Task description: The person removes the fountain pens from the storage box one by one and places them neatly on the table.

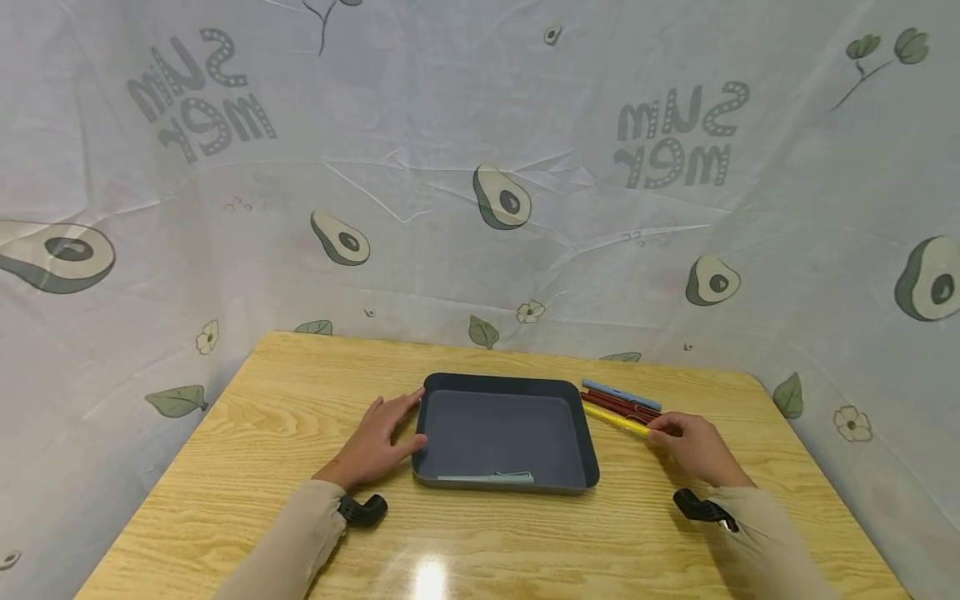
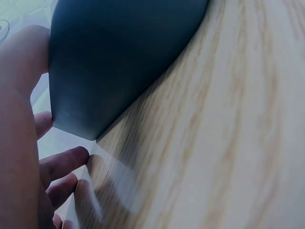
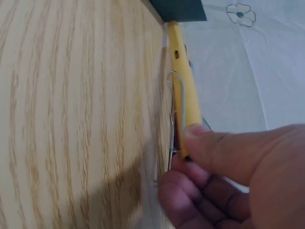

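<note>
A dark grey rectangular tray (image 1: 502, 429) lies on the table, with a pale green clip pen (image 1: 480, 478) along its near wall. My left hand (image 1: 378, 442) touches the tray's left side, fingers spread and thumb at the rim; in the left wrist view the fingertips (image 2: 74, 160) show by the tray's corner. To the right of the tray, my right hand (image 1: 690, 442) pinches the near end of a yellow pen (image 3: 185, 62) between thumb and fingers. The yellow pen has a wire clip, and its far end points to the tray. Just beyond it lie dark red pens (image 1: 618, 405) and a blue pen (image 1: 622, 394).
The wooden table (image 1: 480, 550) runs back to a hanging sheet (image 1: 420, 283) printed with avocados and leaves. A black wrist strap (image 1: 362, 511) sits on the left wrist and another band (image 1: 705, 507) on the right.
</note>
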